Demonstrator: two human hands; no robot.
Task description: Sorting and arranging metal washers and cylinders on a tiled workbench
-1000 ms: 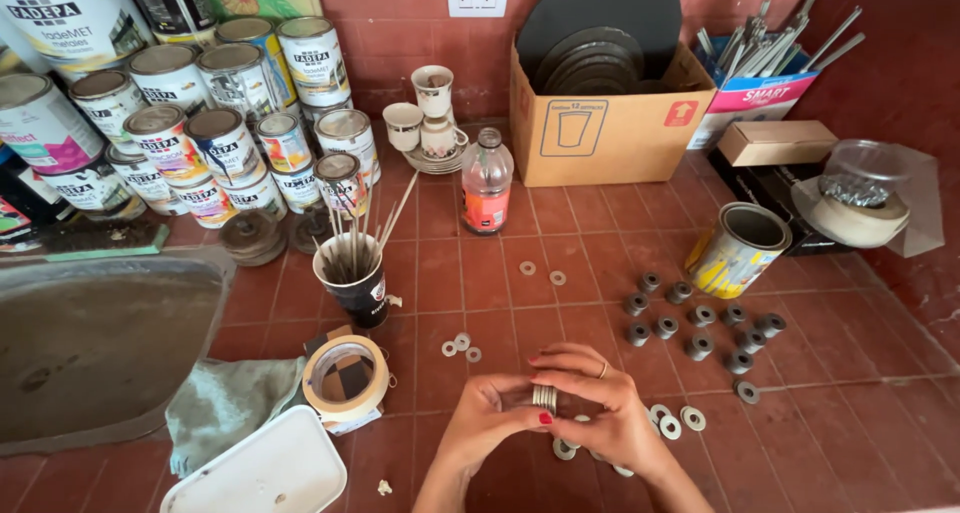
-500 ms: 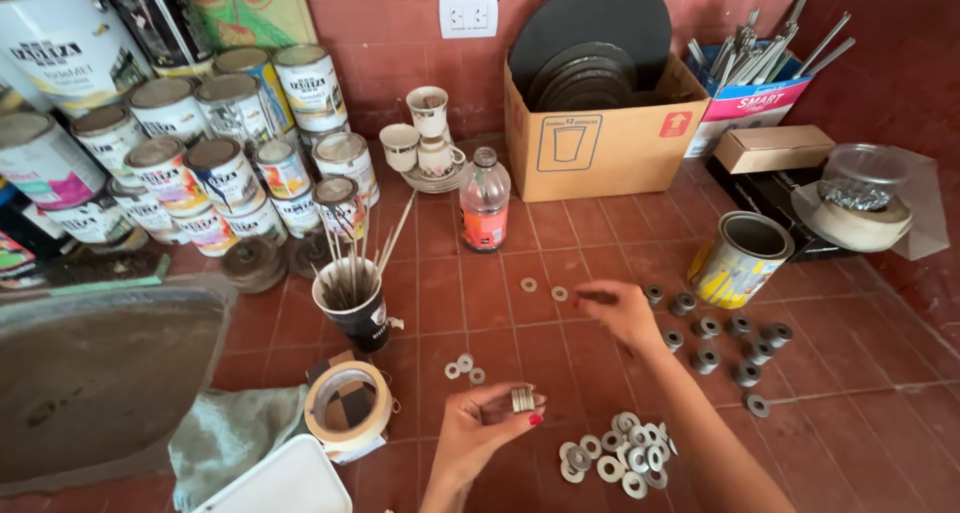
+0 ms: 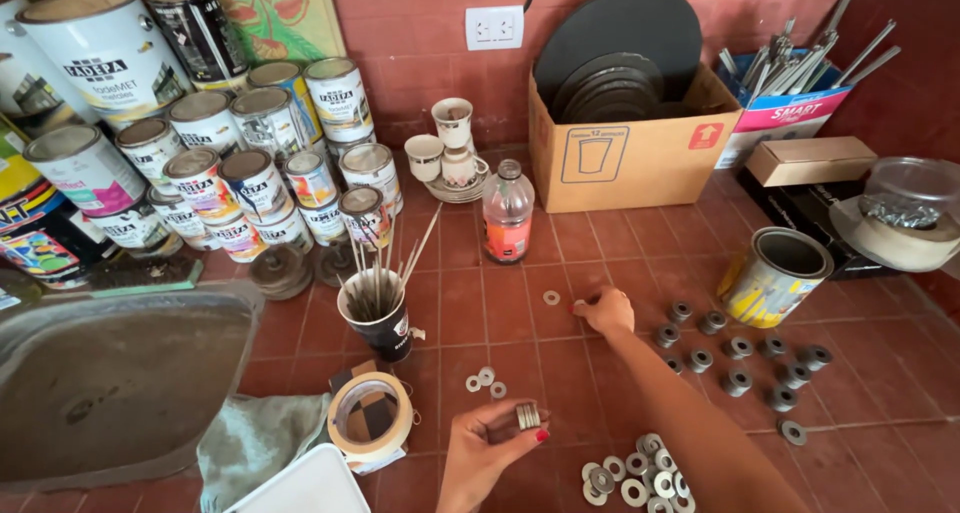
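1. Left hand (image 3: 490,448): grip closed on a small stack of washers (image 3: 527,416), held low over the red-tiled table (image 3: 560,358).
2. Right hand (image 3: 606,312): fingers curled down on the tiles beside a loose washer (image 3: 551,297); can't tell if it's pinching anything.
3. Red brick wall (image 3: 410,23) behind; paint cans (image 3: 250,163) stacked back left, cardboard box (image 3: 630,138) back right.

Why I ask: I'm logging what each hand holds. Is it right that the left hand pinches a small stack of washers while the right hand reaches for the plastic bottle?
Not quite. The left hand does pinch the stack of washers, but the head view shows the right hand down on the tiled counter over a loose washer, near another washer; the plastic bottle stands farther back, untouched.
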